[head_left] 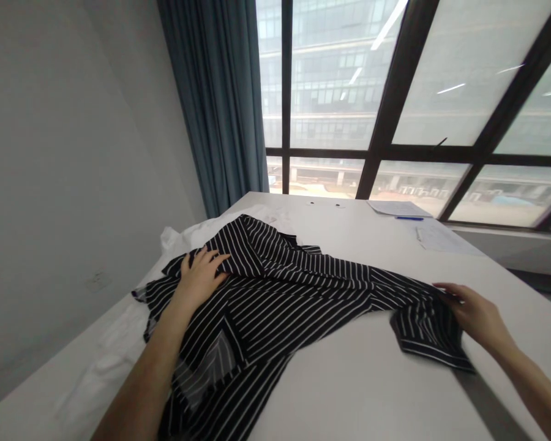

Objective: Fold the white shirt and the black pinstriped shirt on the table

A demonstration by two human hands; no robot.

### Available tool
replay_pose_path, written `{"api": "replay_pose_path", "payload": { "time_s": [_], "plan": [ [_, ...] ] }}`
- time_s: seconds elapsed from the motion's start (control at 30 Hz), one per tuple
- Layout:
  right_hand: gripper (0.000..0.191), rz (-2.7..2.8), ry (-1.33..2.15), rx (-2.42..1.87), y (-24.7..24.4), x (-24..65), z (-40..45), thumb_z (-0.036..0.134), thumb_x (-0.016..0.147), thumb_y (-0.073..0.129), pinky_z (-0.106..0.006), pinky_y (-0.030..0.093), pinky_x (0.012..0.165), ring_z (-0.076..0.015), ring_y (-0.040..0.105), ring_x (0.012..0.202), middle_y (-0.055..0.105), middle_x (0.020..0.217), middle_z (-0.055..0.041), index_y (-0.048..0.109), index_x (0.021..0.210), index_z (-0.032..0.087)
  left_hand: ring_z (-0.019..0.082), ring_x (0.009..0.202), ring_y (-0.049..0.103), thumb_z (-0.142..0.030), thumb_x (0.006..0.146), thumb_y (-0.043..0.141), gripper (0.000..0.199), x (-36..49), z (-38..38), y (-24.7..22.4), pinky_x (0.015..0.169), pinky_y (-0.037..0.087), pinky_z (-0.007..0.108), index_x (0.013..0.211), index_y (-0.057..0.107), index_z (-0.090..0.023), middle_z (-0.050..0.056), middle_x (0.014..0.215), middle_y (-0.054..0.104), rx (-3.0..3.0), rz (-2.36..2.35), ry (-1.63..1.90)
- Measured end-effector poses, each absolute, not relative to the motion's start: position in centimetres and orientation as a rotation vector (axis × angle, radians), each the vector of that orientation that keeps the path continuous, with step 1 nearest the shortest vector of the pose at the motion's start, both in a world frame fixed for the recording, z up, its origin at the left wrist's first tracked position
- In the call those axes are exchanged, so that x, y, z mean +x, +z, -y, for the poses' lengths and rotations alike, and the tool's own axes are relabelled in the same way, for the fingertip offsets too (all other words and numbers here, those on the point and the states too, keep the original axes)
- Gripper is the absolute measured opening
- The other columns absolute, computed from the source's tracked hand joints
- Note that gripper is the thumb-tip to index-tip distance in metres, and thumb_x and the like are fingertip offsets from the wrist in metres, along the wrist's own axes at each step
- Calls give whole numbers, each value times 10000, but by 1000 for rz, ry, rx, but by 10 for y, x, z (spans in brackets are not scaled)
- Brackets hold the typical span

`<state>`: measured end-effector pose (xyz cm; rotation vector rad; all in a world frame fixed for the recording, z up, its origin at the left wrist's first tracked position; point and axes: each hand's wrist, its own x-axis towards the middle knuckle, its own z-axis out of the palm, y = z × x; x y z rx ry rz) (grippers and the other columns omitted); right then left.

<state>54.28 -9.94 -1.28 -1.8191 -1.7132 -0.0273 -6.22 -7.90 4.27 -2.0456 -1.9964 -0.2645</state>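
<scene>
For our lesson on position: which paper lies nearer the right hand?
The paper on the near side of the blue pen; the other paper lies farther back.

Window daylight, dim left wall, slight blur

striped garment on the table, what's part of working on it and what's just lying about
Part of the work:
- black-and-white striped garment
- left hand, resting on it
- right hand, gripping one end
- white table, under it

Just lying about:
- blue pen
- papers
- crumpled white plastic, apparently unused
</scene>
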Motion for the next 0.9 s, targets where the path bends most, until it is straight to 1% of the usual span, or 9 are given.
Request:
{"api": "replay_pose_path", "payload": {
  "time_s": [0.13, 0.23, 0.37, 0.43, 0.5, 0.57, 0.6, 0.73, 0.9],
  "plan": [
    [376, 1650, -203, -1948, -16, 573, 94, 381, 771, 388, -473, 499, 718, -380, 668, 854, 709, 925, -194, 689, 910, 204, 292, 1293, 499, -216, 913, 508, 265, -53, 80, 49, 1137, 170, 597, 1081, 705, -271, 56, 1235, 676, -2185, 1855, -338],
    [385, 1619, -322, -2087, -23, 583, 91, 303, 812, 346, -489, 497, 715, -376, 661, 859, 697, 934, -200, 699, 936, 213, 251, 1148, 614, -239, 930, 464, 279, -38, 82, 54, 1118, 287, 495, 1051, 715, -249, 54, 1157, 715, -2354, 1784, -370],
    [420, 1627, -401, -2169, -29, 552, 94, 255, 837, 391, -540, 482, 703, -409, 626, 953, 642, 1124, -248, 666, 1141, 164, 221, 1006, 673, -263, 950, 413, 324, -17, 84, 55, 1080, 357, 405, 1064, 714, -231, 46, 1092, 741, -2493, 1768, -356],
    [433, 1744, -437, -2052, -28, 513, 102, 245, 867, 399, -566, 483, 784, -401, 583, 1070, 604, 1214, -229, 609, 1235, 156, 230, 994, 676, -279, 953, 395, 342, -10, 85, 55, 1028, 406, 387, 1051, 719, -230, 48, 1086, 742, -2499, 1793, -354],
    [380, 1914, -298, -1795, -28, 465, 118, 238, 888, 416, -515, 490, 874, -329, 590, 1089, 613, 1208, -181, 612, 1206, 174, 241, 976, 681, -303, 956, 370, 366, -7, 87, 54, 934, 465, 360, 1056, 716, -237, 48, 1084, 741, -2499, 1849, -368],
    [324, 2127, 0, -1591, -29, 417, 137, 292, 935, 421, -459, 502, 908, -267, 620, 1050, 636, 1192, -130, 621, 1177, 214, 249, 962, 687, -333, 958, 346, 391, -7, 87, 53, 873, 487, 344, 1084, 705, -245, 45, 1083, 740, -2484, 1927, -411],
    [322, 2210, 127, -1533, -31, 396, 147, 323, 950, 432, -442, 494, 942, -252, 611, 1089, 628, 1227, -115, 613, 1199, 229, 253, 965, 688, -348, 957, 338, 402, -9, 87, 52, 869, 488, 343, 1099, 700, -244, 46, 1089, 739, -2471, 1963, -444],
    [418, 2369, 263, -1503, -41, 357, 171, 359, 926, 525, -488, 389, 1091, -285, 470, 1316, 548, 1400, -101, 562, 1319, 220, 260, 1035, 667, -392, 938, 324, 447, -19, 84, 50, 929, 463, 337, 1119, 693, -217, 66, 1139, 722, -2424, 2033, -637],
    [510, 2385, 309, -1629, -50, 392, 165, 421, 927, 520, -512, 327, 1137, -291, 363, 1402, 446, 1498, -101, 514, 1394, 216, 275, 1004, 669, -396, 898, 317, 457, -30, 80, 53, 922, 465, 347, 1057, 696, -197, 81, 1101, 730, -2375, 2093, -773]
  ]
}}
